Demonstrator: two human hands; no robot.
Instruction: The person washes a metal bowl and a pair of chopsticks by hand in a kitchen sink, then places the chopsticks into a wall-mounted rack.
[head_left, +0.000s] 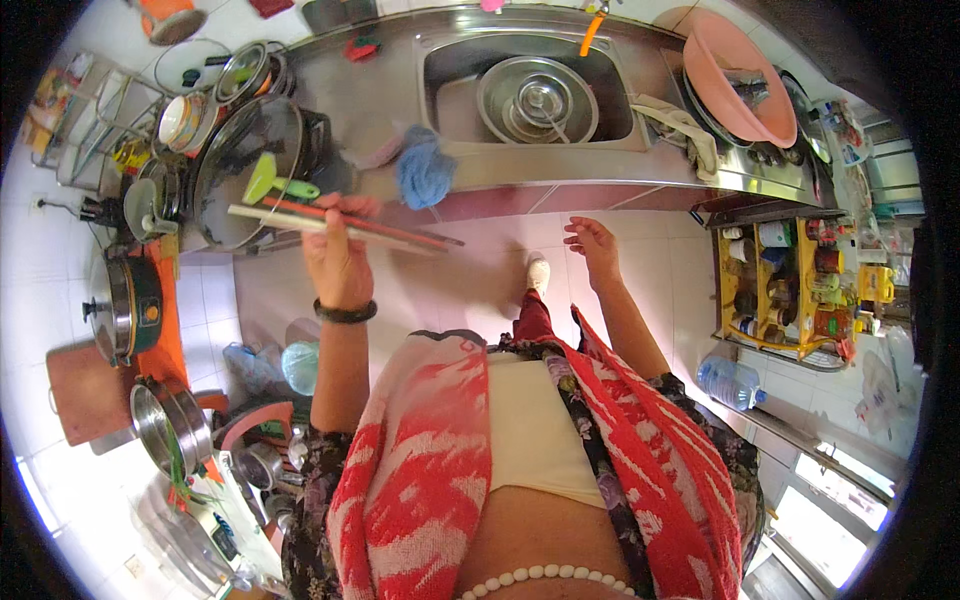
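My left hand (337, 247), with a dark bracelet at the wrist, grips a bundle of chopsticks (281, 217). Cream and red sticks lie across the palm, slightly blurred. Close beyond the fingers is a light-green peeler (296, 187), in front of a large glass lid (247, 165); whether the hand touches the peeler cannot be told. Over the floor, my right hand (594, 247) holds nothing, its fingers loosely bent and apart. Between the hands, farther off, a blue cloth (425, 169) hangs over the counter's front edge.
A steel sink (457, 112) contains a metal basin (495, 112) with a smaller bowl. To the right, a pink basin (709, 82) leans beside a draped cloth (682, 131). A yellow-edged rack (761, 285) of jars stands right; pots (169, 427) and a cooker (135, 311) line the left.
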